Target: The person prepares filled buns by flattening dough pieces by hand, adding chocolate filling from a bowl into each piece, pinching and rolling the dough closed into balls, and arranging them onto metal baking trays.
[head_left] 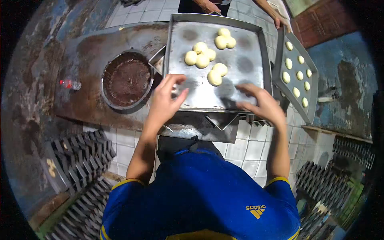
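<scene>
Pale yellow dough balls sit on a metal baking tray (240, 26) in separate groups: a cluster of several (202, 60) left of centre, three dough balls (221, 42) toward the far edge, and a touching pair (215, 78) nearer me. My left hand (170, 94) hovers at the tray's near left corner, thumb and fingers apart, with nothing seen in it. Over the near right part is my right hand (262, 102), fingers spread and curved, apart from the dough. The pair lies between my two hands.
On the worktable (86, 52) stands a round pan (129, 82) with dark brown contents, near a small bottle (71, 84). Across the table a person's hand (208, 7) shows. Another hand (280, 21) touches a tilted tray (294, 68) of dough pieces. Stacked dark trays (82, 160) flank me.
</scene>
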### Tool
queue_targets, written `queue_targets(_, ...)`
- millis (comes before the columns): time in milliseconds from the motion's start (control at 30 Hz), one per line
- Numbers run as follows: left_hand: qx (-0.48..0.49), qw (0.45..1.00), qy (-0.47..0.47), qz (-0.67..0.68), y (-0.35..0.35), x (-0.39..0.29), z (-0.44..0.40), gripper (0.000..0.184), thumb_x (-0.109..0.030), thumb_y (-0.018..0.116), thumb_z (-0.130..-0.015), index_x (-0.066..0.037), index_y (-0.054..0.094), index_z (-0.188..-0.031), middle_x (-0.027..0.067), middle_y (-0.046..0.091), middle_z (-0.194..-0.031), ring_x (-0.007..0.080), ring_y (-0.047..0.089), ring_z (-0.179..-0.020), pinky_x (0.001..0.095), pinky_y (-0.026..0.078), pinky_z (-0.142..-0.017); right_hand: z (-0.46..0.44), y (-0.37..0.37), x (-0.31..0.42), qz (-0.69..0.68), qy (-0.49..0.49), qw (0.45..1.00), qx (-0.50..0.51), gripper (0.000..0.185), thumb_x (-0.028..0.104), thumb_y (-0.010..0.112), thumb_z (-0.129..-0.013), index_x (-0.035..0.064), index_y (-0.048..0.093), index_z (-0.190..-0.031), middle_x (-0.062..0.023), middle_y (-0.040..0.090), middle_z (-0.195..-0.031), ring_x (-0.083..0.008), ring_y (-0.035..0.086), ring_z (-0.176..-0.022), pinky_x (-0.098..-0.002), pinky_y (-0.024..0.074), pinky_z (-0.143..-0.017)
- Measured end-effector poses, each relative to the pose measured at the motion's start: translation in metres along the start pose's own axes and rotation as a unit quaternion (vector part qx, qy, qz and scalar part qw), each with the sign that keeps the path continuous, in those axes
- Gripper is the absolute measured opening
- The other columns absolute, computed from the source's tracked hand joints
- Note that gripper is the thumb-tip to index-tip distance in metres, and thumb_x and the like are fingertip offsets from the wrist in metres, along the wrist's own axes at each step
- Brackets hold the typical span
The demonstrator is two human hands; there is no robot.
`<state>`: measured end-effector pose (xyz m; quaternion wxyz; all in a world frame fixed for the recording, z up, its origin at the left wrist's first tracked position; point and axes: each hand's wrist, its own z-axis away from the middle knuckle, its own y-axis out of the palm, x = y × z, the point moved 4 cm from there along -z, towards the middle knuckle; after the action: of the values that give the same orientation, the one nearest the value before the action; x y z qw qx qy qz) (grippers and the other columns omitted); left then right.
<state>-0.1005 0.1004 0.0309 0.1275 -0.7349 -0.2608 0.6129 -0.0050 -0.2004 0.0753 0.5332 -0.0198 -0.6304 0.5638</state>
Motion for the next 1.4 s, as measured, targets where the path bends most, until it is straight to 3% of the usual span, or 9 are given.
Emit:
queue_targets(133,0.101,0.989,0.017,0.107,0.063,0.017,-0.028,0.034,-0.013,0.068,-0.094,-0.003,0.063,-0.127,0.0151,0.067,-0.132,0.0281,0.067,-0.119,0.0398,0.055,-0.100,-0.053,0.049,-0.036,0.133,-0.092,0.982,-0.101,0.056,0.013,0.077,-0.086,0.0056,0.061,-0.139,-0.0172,0.061,-0.143,-0.0397,0.062,-0.125,-0.0449,0.0525,-0.104)
queue_targets(400,0.228,0.961,0.156,0.000,0.147,0.020,-0.058,0.017,-0.008,0.066,-0.085,-0.005,0.063,-0.101,0.0162,0.068,-0.103,0.0352,0.066,-0.104,0.0469,0.052,-0.091,-0.143,0.055,-0.065,0.274,-0.178,0.945,0.009,0.038,0.021,0.074,-0.085,0.0111,0.067,-0.122,-0.0078,0.065,-0.126,-0.0297,0.067,-0.114,-0.0456,0.0584,-0.091)
queue_targets(600,0.236,0.959,0.148,-0.053,0.157,0.035,-0.065,0.016,-0.018,0.070,-0.080,-0.008,0.067,-0.093,0.0118,0.070,-0.089,0.0335,0.067,-0.094,0.0472,0.054,-0.082,-0.136,0.035,-0.057,0.288,-0.136,0.938,0.134,0.035,0.027,0.072,-0.084,0.0084,0.068,-0.113,-0.0142,0.071,-0.108,-0.0383,0.070,-0.098,-0.0493,0.0578,-0.082)
queue_targets(733,0.236,0.962,0.095,-0.097,0.146,0.040,-0.069,0.020,-0.022,0.072,-0.080,-0.009,0.068,-0.095,0.0116,0.074,-0.087,0.0330,0.071,-0.092,0.0484,0.055,-0.080,-0.072,0.007,-0.060,0.040,0.041,0.973,0.222,0.035,0.029,0.065,-0.086,0.0044,0.068,-0.110,-0.0158,0.073,-0.099,-0.0288,0.069,-0.090,-0.0428,0.0528,-0.080)
queue_targets(867,0.214,0.974,-0.038,0.066,0.140,0.043,-0.064,0.031,-0.034,0.066,-0.097,-0.005,0.070,-0.107,0.0139,0.076,-0.096,0.0272,0.072,-0.097,0.0410,0.056,-0.083,-0.010,-0.003,-0.017,-0.373,0.044,0.922,0.094,0.047,0.017,0.068,-0.092,-0.0008,0.059,-0.134,-0.0057,0.066,-0.127,-0.0168,0.061,-0.117,-0.0336,0.0472,-0.103)
queue_targets(1000,0.092,0.874,-0.112,0.463,0.091,-0.020,-0.042,0.049,-0.046,0.044,-0.112,-0.003,0.067,-0.117,0.0091,0.070,-0.100,0.0171,0.066,-0.093,0.0341,0.053,-0.083,-0.015,0.043,0.041,-0.432,0.033,0.892,-0.129,0.058,0.012,0.084,-0.086,-0.0017,0.059,-0.137,-0.0083,0.067,-0.129,-0.0168,0.064,-0.119,-0.0334,0.0489,-0.105)
queue_targets(1133,0.035,0.931,-0.073,0.357,0.039,-0.017,-0.040,0.047,-0.040,0.047,-0.113,0.002,0.065,-0.101,0.0115,0.068,-0.085,0.0173,0.063,-0.081,0.0340,0.051,-0.075,-0.051,0.084,0.096,-0.241,0.082,0.918,-0.304,0.025,0.002,0.083,-0.083,-0.0045,0.074,-0.106,-0.0050,0.076,-0.097,-0.0112,0.070,-0.091,-0.0295,0.0560,-0.087)
queue_targets(1333,-0.128,0.926,-0.053,0.351,-0.049,0.021,-0.036,0.045,-0.034,0.048,-0.114,0.003,0.062,-0.092,0.0066,0.060,-0.073,0.0109,0.053,-0.070,0.0334,0.046,-0.064,-0.103,0.131,0.167,-0.261,-0.037,0.932,-0.250,0.034,0.003,0.077,-0.090,-0.0033,0.065,-0.121,-0.0057,0.071,-0.107,-0.0114,0.066,-0.100,-0.0280,0.0526,-0.091)
queue_targets(1400,-0.152,0.923,-0.050,0.349,-0.074,0.035,-0.031,0.046,-0.037,0.047,-0.114,0.000,0.060,-0.089,0.0032,0.058,-0.074,0.0092,0.051,-0.071,0.0311,0.045,-0.064,-0.118,0.146,0.195,-0.434,-0.078,0.860,-0.256,0.032,0.013,0.077,-0.089,-0.0047,0.066,-0.113,-0.0080,0.070,-0.102,-0.0145,0.064,-0.100,-0.0306,0.0494,-0.096)
